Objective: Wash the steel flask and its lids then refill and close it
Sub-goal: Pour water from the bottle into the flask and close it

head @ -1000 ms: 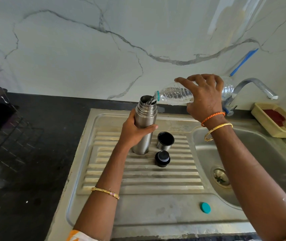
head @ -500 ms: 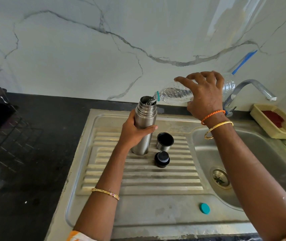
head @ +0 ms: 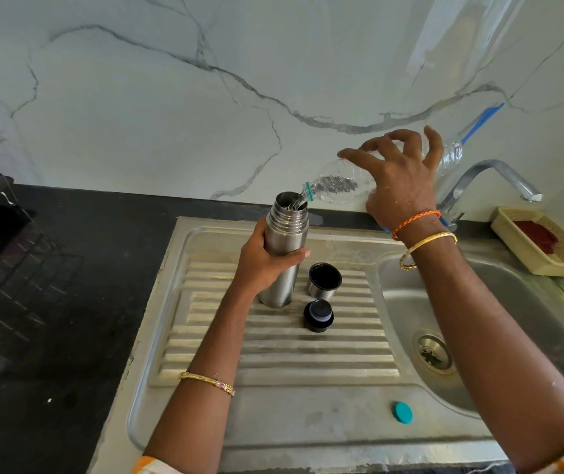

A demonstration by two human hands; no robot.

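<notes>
Head view, near to far. Teal bottle cap (head: 402, 412) loose on flat sink rim near front edge. Further in, on ribbed drainboard (head: 273, 354): black inner stopper (head: 318, 315), then steel cup lid (head: 324, 280) standing mouth up, both just beside flask base. Steel flask (head: 285, 248) upright on drainboard; left hand (head: 263, 265) wrapped round its middle, thumb curled across front, fingers hidden behind body. Plastic bottle (head: 338, 186) tilted, neck down, over flask mouth, water running in; right hand (head: 400, 179) gripping it from above, fingers spread and arched, some lifted off the wall.

Risks, judged: loose spread grip on thin, wet bottle could slip or crush, jerking stream off the narrow mouth; overfill if pour goes on unwatched.

Not resolved: water level inside flask; whether bottle neck touches flask rim; bottle rear part hidden by hand; tap (head: 493, 179) base behind wrist.
</notes>
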